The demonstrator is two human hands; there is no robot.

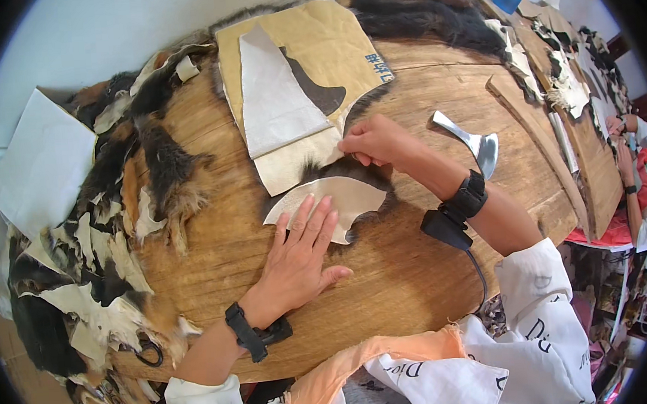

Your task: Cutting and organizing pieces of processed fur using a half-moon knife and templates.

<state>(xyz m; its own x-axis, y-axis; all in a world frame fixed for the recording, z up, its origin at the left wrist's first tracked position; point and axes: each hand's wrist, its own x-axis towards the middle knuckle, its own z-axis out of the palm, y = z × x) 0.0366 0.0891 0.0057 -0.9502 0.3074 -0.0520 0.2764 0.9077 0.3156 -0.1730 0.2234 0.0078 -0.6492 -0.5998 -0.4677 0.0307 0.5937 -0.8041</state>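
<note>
My left hand point(307, 241) lies flat with fingers stretched on a cut piece of pale hide point(346, 197), whose dark fur shows along its edges. My right hand point(379, 142) is closed in a pinch at the lower right corner of a larger pale hide point(299, 170); what its fingers hold is hidden. Over that hide lie a tan paper pattern point(346, 43) and a white tapering sheet point(275, 100). A dark curved patch point(315, 86) shows beside the white sheet. To the right of my right hand rests a shiny metal blade with a flared end point(477, 142).
Fur and hide scraps point(97, 285) are heaped along the left edge of the wooden table point(217, 292), near a white board point(43, 161). Black fur point(423, 18) lies at the back. Wooden strips point(541, 149) lie right, beyond them another person's hands point(621, 143).
</note>
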